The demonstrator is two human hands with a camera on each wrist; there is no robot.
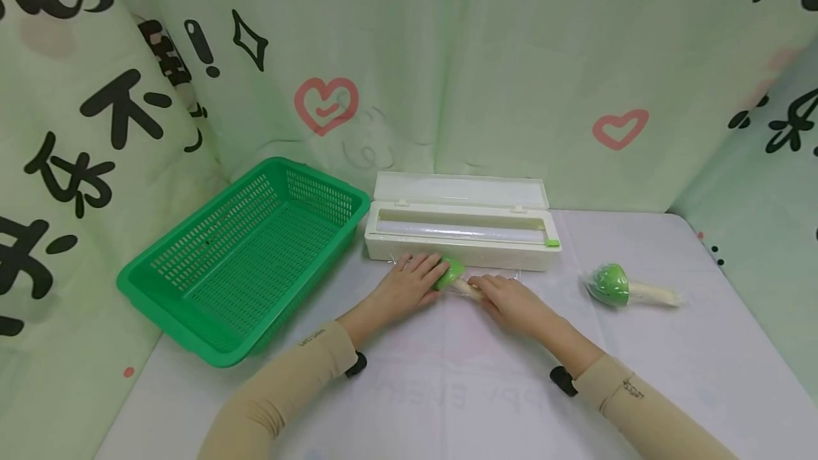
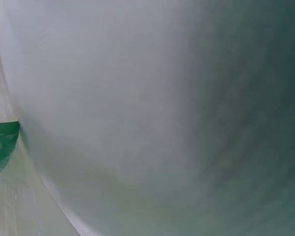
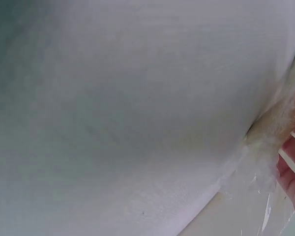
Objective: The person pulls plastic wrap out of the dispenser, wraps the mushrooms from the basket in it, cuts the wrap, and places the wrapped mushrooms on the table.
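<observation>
A toy mushroom [image 1: 452, 273] with a green cap and pale stem lies on clear plastic film, in front of the white film dispenser [image 1: 463, 253]. My left hand [image 1: 412, 281] holds the cap from the left, fingers over the film's edge. My right hand [image 1: 511, 302] grips the stem end. In the left wrist view the green cap [image 2: 2, 145] shows at the edge, with one fingertip below it. Wrinkled film wraps the stem [image 3: 275, 123] in the right wrist view, beside the bent right fingers [image 3: 292, 182].
The dispenser's lid [image 1: 460, 190] stands raised, showing the film roll [image 1: 460, 231] inside. Left of it sits a green plastic basket [image 1: 169, 304]. A second green-capped mushroom [image 1: 610, 285], wrapped in film, lies at the right on the white tablecloth [image 1: 473, 403]. A printed curtain [image 1: 511, 55] hangs behind.
</observation>
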